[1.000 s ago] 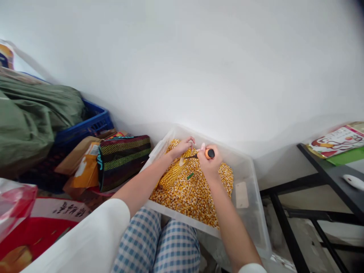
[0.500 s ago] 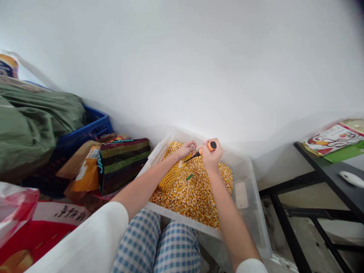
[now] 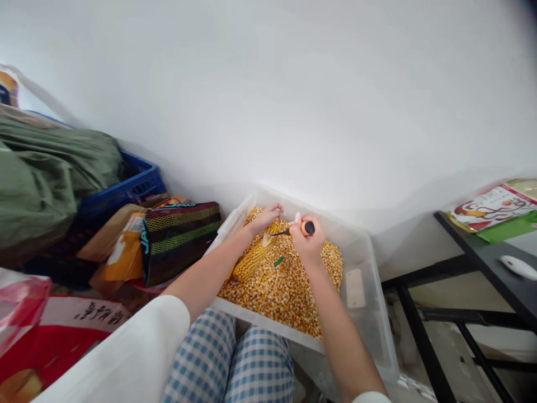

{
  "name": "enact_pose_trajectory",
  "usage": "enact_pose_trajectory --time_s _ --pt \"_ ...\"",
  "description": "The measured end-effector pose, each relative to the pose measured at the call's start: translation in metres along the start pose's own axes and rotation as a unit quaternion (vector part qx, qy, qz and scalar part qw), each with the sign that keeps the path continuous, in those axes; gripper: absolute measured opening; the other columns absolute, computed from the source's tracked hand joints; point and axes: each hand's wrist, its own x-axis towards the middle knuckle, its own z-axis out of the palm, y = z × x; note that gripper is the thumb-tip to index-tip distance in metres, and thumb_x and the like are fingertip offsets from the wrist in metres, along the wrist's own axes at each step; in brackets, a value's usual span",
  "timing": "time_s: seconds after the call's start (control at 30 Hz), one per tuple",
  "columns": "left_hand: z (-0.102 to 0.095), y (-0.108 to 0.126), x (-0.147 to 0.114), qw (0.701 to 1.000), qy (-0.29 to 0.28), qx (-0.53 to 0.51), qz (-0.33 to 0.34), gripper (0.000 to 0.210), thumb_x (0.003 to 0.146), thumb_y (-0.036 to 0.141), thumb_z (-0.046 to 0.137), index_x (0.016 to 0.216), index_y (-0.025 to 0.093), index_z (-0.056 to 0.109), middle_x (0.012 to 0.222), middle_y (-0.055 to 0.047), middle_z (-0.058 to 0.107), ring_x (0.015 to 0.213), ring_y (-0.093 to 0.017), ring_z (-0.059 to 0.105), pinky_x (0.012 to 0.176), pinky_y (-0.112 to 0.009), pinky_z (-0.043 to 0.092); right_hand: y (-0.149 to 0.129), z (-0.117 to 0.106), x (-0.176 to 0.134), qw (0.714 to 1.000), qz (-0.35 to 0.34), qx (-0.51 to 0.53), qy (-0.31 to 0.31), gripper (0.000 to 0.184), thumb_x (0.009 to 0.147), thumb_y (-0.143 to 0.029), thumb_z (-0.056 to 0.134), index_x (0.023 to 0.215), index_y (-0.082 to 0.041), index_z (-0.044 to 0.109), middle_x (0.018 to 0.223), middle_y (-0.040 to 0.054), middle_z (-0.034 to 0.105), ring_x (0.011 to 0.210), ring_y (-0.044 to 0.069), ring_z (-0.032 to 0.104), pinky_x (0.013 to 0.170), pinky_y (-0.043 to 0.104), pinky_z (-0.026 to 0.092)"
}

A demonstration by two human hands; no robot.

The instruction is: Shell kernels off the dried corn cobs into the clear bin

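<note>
My right hand [image 3: 311, 243] is wrapped round the orange and black handle of a screwdriver [image 3: 307, 228]. Its thin dark shaft points left, with the tip at a corn cob [image 3: 274, 227]. My left hand [image 3: 267, 217] is closed on that cob, its fingers curled over the far end and hiding part of it. Under my left wrist, another yellow cob [image 3: 250, 263] lies on a heap of loose corn kernels [image 3: 279, 294]. The heap fills much of a clear plastic bin [image 3: 369, 313] in front of my knees. A small green piece [image 3: 279, 261] rests on the kernels.
To the left are a striped mesh bag [image 3: 182, 238], cardboard [image 3: 126, 246], a blue crate [image 3: 140, 176] under green cloth [image 3: 50, 173], and a red-and-white bag [image 3: 50, 336]. A black-framed table [image 3: 474, 252] stands right, bearing a packet [image 3: 495, 207]. A white wall [image 3: 268, 101] rises behind the bin.
The screwdriver has swung from a downward slant to nearly level, its handle end lower. My right hand has dropped slightly, and my left hand has shifted a little left and up.
</note>
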Motion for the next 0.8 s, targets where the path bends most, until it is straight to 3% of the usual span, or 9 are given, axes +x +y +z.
enact_pose_trajectory --time_s 0.43,0.8 --pt "0.001 0.006 -0.002 1.000 0.007 -0.008 -0.010 0.014 0.065 0.011 0.044 0.077 0.017 0.049 0.057 0.004 0.048 0.057 -0.011 0.046 0.057 -0.021 0.035 -0.001 0.001 0.000 0.999 0.041 0.023 -0.007 0.018 0.076 -0.032 0.055 0.069 -0.020 0.045 0.057 -0.0039 0.051 0.050 0.010 0.052 0.052 0.023 0.042" --pt "0.012 0.016 -0.009 0.999 -0.015 0.026 -0.012 0.009 0.069 0.013 0.043 0.074 0.018 0.048 0.050 0.005 0.047 0.053 -0.012 0.047 0.058 -0.022 0.036 0.014 0.004 0.018 0.981 0.137 0.122 0.068 0.024 0.077 -0.035 0.054 0.067 -0.020 0.039 0.052 -0.0080 0.045 0.044 0.010 0.051 0.051 0.023 0.042"
